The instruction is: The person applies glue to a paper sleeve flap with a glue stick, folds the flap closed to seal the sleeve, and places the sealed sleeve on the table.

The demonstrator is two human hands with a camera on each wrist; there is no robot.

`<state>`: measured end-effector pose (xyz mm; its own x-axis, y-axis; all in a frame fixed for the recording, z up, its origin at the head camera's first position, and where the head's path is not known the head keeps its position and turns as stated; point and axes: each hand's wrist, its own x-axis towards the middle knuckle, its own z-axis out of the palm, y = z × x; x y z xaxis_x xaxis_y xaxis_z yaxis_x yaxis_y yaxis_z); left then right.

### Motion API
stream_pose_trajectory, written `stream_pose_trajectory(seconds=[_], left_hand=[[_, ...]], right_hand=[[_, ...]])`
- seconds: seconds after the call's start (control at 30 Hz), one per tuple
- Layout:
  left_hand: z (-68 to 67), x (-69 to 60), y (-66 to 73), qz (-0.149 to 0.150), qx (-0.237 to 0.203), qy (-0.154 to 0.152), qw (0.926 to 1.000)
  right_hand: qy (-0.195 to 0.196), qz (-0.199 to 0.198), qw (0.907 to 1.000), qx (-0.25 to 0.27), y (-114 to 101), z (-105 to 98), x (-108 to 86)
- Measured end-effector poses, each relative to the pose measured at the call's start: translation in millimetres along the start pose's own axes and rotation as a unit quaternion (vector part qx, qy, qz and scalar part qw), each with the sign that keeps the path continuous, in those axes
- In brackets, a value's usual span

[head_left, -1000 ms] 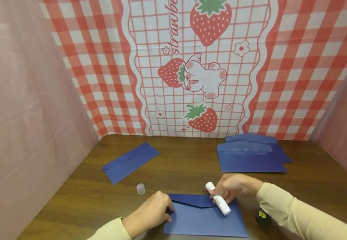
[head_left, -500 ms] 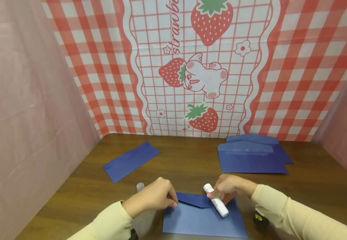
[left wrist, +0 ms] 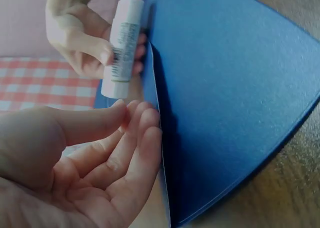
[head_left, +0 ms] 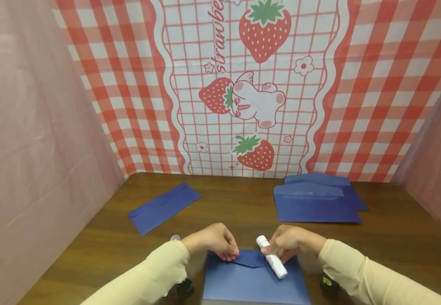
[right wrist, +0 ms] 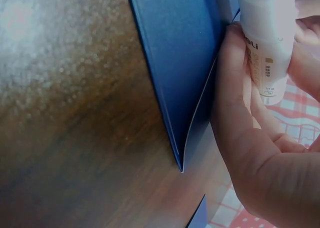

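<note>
My right hand point(head_left: 291, 240) pinches the white glue stick point(head_left: 275, 264), slanting over the right part of the blue envelope point(head_left: 255, 286), which lies long from side to side, while my left hand's point(head_left: 219, 240) loose fingers touch its flap point(head_left: 252, 257), gripping nothing.

Hands point(right wrist: 252, 155) at white tube point(right wrist: 268, 38), blue envelope point(right wrist: 177, 53)

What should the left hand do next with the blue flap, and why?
I think the left hand should gently press the flap down toward the envelope. The flap's edge looks lifted, and that hand is right at it, while the right hand is busy holding the glue stick.
</note>
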<state>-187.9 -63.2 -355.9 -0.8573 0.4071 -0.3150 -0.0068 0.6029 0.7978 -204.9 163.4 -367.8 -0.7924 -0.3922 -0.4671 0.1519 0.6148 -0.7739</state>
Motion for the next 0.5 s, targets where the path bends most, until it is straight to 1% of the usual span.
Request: stream_pose_trajectory(seconds=[0.1, 0.2, 0.33, 0.4, 0.5], left_hand=[[1.1, 5.8, -4.1, -0.013, -0.006, -0.003, 0.9999], [2.5, 9.0, -7.8, -0.020, -0.012, -0.001, 0.9997], [6.3, 9.8, -13.1, -0.013, -0.011, 0.020, 0.9996], [8.4, 9.4, -14.6, -0.007, -0.010, 0.029, 0.9995], [10.7, 8.7, -15.1, 0.001, -0.007, 0.031, 0.9995]], right_hand=[[-0.005, 0.002, 1.0000, 0.004, -3.1, -1.6, 1.3], [-0.015, 0.005, 0.9999, 0.007, -5.8, -3.1, 2.0], [-0.036, 0.007, 0.9992, 0.017, -6.6, -5.3, 2.2], [-0.059, 0.001, 0.9977, 0.033, -5.1, -8.2, 1.4], [-0.091, -0.006, 0.9944, 0.054, -1.8, -15.8, -2.1]])
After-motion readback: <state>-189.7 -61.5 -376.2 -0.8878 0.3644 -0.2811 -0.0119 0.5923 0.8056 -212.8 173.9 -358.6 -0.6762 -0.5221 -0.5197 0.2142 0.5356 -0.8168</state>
